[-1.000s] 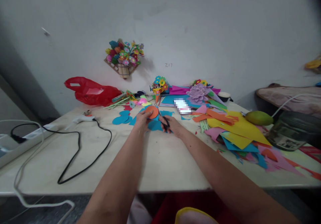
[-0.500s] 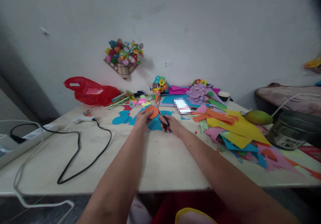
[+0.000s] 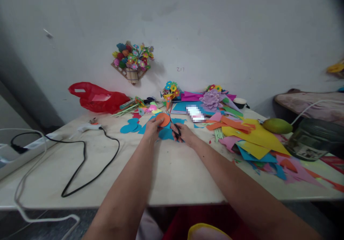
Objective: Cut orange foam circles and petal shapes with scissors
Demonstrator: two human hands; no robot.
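Note:
My left hand (image 3: 152, 128) pinches an orange foam disc (image 3: 162, 119) and holds it up over the table. My right hand (image 3: 184, 133) grips black-handled scissors (image 3: 173, 126), whose blades point up along the right edge of the disc. Below both hands lies a blue foam sheet (image 3: 167, 133). More blue cut-outs (image 3: 129, 126) lie just left of my left hand.
A heap of coloured foam sheets (image 3: 255, 136) covers the right of the table (image 3: 174, 175). A glue gun (image 3: 87, 127) with a black cord (image 3: 88, 168) lies left. A red bag (image 3: 98, 97), paper flowers (image 3: 212, 99), a mango (image 3: 277, 126) and a dark jar (image 3: 313, 139) stand around.

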